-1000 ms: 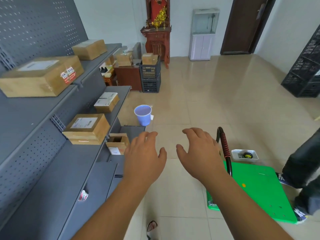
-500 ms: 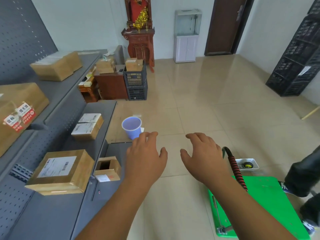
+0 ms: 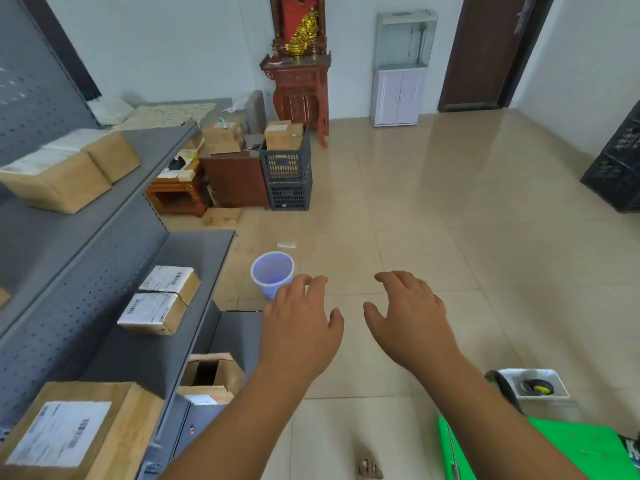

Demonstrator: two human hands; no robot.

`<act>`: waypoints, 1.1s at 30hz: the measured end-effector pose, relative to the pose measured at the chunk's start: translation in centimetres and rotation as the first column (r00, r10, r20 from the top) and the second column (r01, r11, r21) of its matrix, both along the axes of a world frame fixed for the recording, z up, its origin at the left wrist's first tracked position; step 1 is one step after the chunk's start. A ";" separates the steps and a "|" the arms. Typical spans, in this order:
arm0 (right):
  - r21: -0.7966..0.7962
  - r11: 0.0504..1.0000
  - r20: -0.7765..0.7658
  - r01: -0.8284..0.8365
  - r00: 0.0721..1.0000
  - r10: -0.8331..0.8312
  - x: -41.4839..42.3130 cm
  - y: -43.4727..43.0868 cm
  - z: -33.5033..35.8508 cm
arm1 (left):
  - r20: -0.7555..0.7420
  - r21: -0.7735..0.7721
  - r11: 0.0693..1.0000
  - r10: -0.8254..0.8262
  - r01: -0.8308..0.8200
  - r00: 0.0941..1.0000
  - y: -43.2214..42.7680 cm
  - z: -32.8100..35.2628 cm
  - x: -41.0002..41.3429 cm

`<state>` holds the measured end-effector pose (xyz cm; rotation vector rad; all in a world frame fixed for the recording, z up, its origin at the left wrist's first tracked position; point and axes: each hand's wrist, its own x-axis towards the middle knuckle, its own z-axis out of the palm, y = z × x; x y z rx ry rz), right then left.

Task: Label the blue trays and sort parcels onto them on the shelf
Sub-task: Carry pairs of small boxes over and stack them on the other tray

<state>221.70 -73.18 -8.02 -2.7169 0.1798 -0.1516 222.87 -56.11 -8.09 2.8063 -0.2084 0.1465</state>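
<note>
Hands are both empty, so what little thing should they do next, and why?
Probably reach the left hand toward the small open box just below it. Both the left and the right hand hover open over the floor, holding nothing, no blue tray is in view, and that box is the nearest parcel.

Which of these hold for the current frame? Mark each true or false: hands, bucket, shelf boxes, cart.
1. Both hands are empty. True: the left hand and right hand hang open over the floor, holding nothing.
2. The bucket stands on the shelf. False: the bucket stands on the floor beside the shelf.
3. Two labelled boxes sit side by side on the lower shelf. True: box and box touch.
4. The cart is red. False: the cart is green.
5. The small box by the left forearm is sealed. False: this small box is open on top.
</note>
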 end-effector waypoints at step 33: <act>-0.017 0.763 -0.164 -0.646 0.755 0.635 39.1 23.1 -5.5 | -0.178 0.002 0.839 0.536 -0.544 0.826 20.1 -5.2 28.7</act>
